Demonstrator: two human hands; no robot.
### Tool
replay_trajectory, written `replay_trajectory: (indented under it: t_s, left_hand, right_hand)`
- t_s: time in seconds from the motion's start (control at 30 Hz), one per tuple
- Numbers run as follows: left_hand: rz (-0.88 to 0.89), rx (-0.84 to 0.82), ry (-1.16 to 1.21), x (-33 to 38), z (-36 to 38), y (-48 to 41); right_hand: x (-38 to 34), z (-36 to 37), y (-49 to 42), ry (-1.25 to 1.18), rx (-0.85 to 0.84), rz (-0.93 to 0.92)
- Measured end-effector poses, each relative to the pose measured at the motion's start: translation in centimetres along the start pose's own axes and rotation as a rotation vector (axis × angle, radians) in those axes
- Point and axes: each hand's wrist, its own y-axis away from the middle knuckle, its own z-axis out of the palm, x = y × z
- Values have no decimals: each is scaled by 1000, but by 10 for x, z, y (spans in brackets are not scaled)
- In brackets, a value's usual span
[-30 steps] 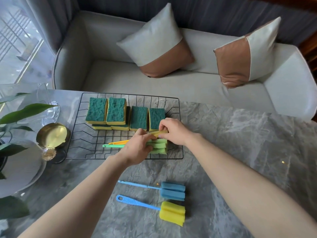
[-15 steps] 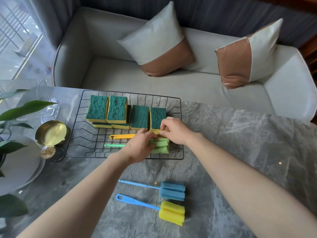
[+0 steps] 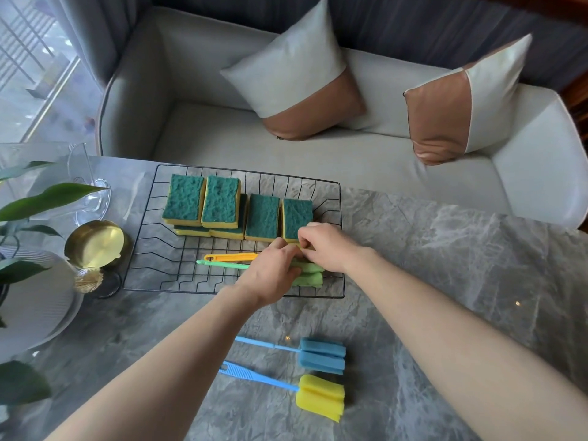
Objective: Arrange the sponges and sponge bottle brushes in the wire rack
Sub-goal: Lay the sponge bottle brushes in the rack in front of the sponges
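Observation:
A black wire rack [image 3: 140, 237] lies on the marble table. Several green-topped yellow sponges [image 3: 222, 202] fill its back row, some of them stacked. Two bottle brushes lie along its front: an orange-handled one [image 3: 232, 257] and a green-handled one [image 3: 222, 265] with a green sponge head [image 3: 310, 276]. My left hand [image 3: 270, 276] covers where the handles meet the heads. Its fingers and those of my right hand [image 3: 329, 246] pinch the orange brush's mostly hidden yellow head. On the table nearer me lie a blue brush [image 3: 321, 356] and a blue-handled yellow-headed brush [image 3: 319, 396].
Left of the rack stand a gold bowl [image 3: 95, 243], a clear glass vessel [image 3: 86, 186], a grey plate [image 3: 35, 297] and plant leaves [image 3: 44, 198]. A grey sofa [image 3: 222, 144] with two cushions runs behind the table. Bare marble [image 3: 445, 265] extends to the right.
The orange handle, which crossed over the green one at an angle, now lies flat in the rack, parallel to and behind the green handle. Both hands stayed at the brush heads.

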Motion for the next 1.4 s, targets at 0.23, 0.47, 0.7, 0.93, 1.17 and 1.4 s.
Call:
replay_trajectory:
  t_s: [0.23,0.47,0.7,0.93,1.17,1.4]
  left_hand:
    - [-96,-56,61,-8,0,-14]
    - [-204,-19,-172,-17,4,-12]
    - [-311,-76,-239,-20,8,-18]
    - [-264,-105,-73,-29,-2,-14]
    - [-307,-97,-166,-20,-3,-19]
    - [-226,-26,-140,-8,-23,3]
  right_hand:
    - [-5,-7,3,195,-70,-45]
    - [1,-15,19,375,-189,-106]
    - [8,4,31,317,-63,-96]
    - [6,6,32,225,-58,-27]
    - [-7,14,35,354,10,25]
    - [-17,-1,69,254,108,22]
